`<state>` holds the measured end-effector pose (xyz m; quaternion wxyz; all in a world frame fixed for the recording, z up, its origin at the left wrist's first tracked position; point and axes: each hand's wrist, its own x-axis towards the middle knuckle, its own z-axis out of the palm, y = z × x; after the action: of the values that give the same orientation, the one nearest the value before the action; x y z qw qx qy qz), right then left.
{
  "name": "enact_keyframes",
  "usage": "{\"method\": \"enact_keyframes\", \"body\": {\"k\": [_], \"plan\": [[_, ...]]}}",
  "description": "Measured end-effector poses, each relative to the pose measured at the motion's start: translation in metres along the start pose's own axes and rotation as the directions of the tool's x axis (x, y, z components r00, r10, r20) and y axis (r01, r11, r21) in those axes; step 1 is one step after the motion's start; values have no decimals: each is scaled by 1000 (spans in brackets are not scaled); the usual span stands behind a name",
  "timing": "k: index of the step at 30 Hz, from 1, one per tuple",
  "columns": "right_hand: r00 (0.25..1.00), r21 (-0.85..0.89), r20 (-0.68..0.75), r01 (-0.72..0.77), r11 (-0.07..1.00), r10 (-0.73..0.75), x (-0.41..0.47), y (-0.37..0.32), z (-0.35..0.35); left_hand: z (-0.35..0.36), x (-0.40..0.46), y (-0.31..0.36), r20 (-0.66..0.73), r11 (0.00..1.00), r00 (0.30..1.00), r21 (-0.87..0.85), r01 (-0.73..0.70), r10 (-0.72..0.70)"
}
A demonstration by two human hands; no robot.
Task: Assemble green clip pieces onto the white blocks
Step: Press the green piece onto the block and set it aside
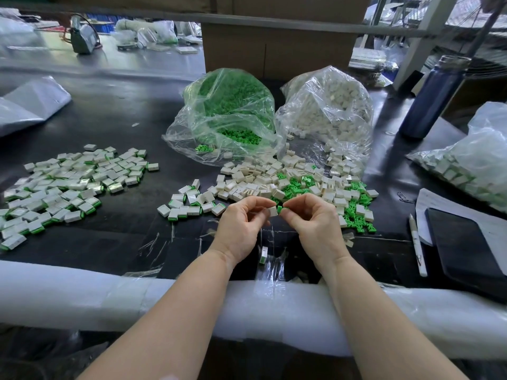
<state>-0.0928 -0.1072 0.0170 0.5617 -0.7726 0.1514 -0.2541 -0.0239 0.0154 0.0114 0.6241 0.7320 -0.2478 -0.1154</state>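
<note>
The left hand pinched a white block just in front of the loose parts heap; the right hand pinched a green clip against it; a skewed clip could have jammed, or slipped into that heap.

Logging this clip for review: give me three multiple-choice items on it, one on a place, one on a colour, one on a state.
1. The finished pile lies:
A. left of the hands
B. inside the green bag
C. on the tablet

2. The bottle is:
A. red
B. dark blue
C. yellow

3. The left hand:
A. lies flat and open
B. pinches a white block
C. holds the pen

Key: 1 A, it spreads over the table's left side. 2 B, its body is dark blue. 3 B, the block sits at its fingertips, facing the green clip in the right hand.
</note>
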Motion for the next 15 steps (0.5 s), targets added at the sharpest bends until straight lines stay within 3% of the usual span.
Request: {"method": "enact_keyframes", "body": {"k": [9, 15], "plan": [[999, -44, 36, -32, 999, 34, -1, 2, 3, 0, 0, 1, 8, 1000, 1000, 21, -4, 4], [997, 35, 54, -57, 998, 55, -1, 1, 2, -1, -1, 2, 13, 1000, 1000, 20, -23, 22]]}}
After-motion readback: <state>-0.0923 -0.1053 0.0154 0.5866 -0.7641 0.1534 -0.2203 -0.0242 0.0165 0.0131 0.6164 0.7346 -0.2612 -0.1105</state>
